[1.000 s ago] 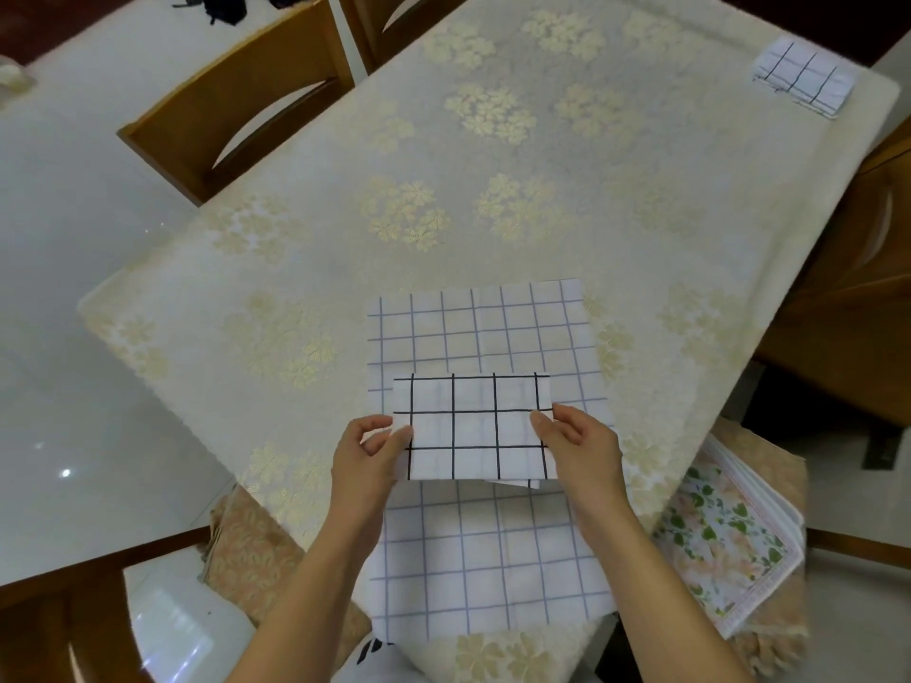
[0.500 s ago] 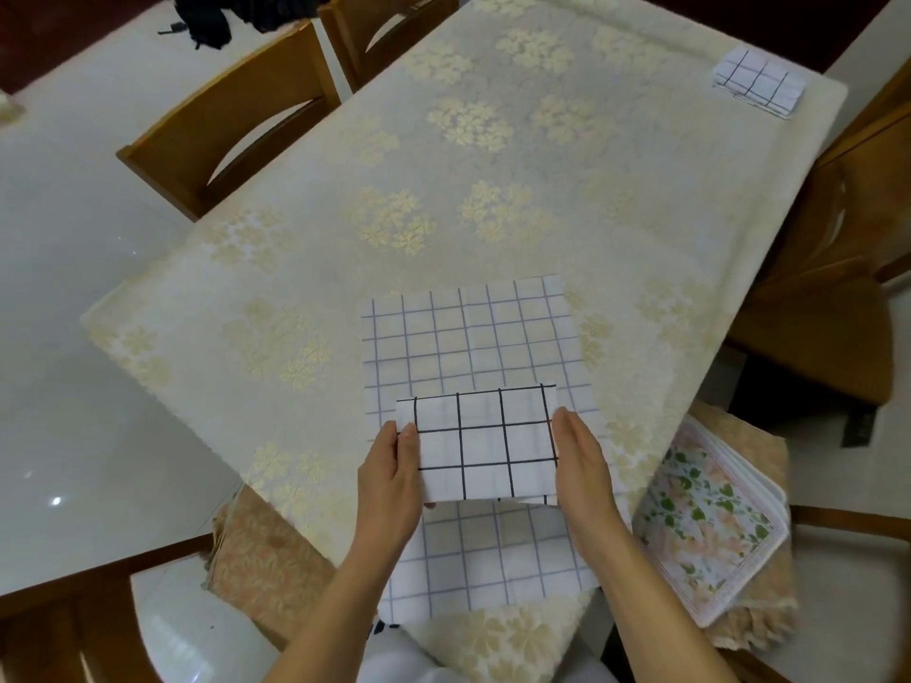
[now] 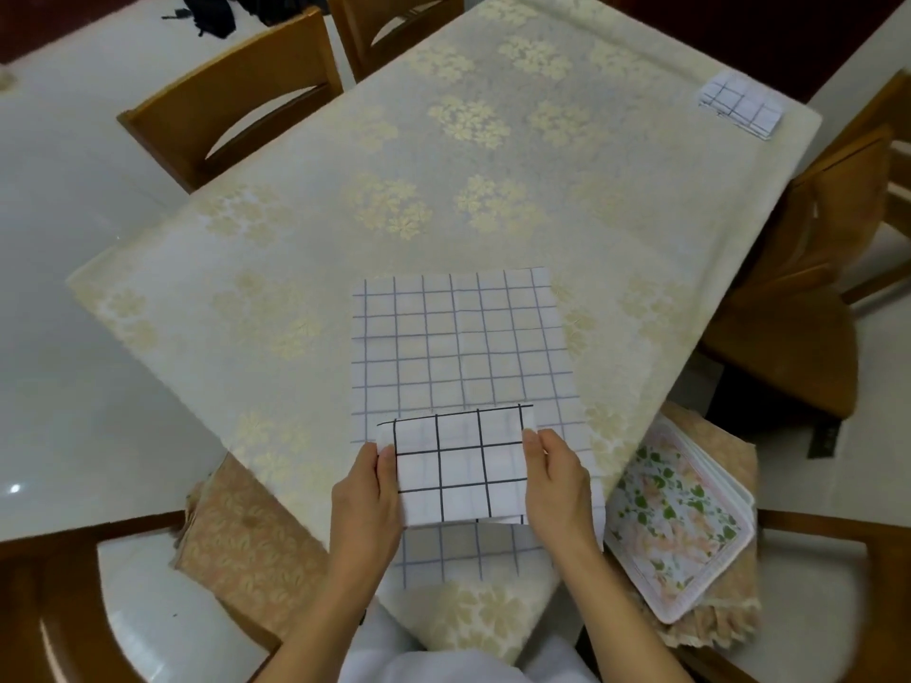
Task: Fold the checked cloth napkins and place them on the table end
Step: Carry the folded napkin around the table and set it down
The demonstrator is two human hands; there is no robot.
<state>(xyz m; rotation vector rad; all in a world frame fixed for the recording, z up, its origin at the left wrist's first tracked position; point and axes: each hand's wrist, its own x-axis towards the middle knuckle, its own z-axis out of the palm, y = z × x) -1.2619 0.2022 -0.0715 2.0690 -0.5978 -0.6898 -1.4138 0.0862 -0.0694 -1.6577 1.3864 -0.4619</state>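
Note:
A folded white napkin with bold black checks [image 3: 458,468] is held just above the near table edge. My left hand [image 3: 367,490] grips its left side and my right hand [image 3: 559,480] grips its right side. Under it an unfolded napkin with thin grey checks [image 3: 458,337] lies flat on the cream flowered tablecloth [image 3: 345,189] and hangs over the near edge. A small stack of folded checked napkins [image 3: 742,103] sits at the far right corner of the table.
Wooden chairs stand at the far left [image 3: 231,96], the right [image 3: 808,308] and near me. A stack of floral cloths [image 3: 675,520] rests on a beige cushion at the near right. A dark item [image 3: 212,12] lies on the floor far left.
Both hands have drawn the folded black-checked napkin toward me, off the middle of the flat napkin to its near part. The grip stays the same.

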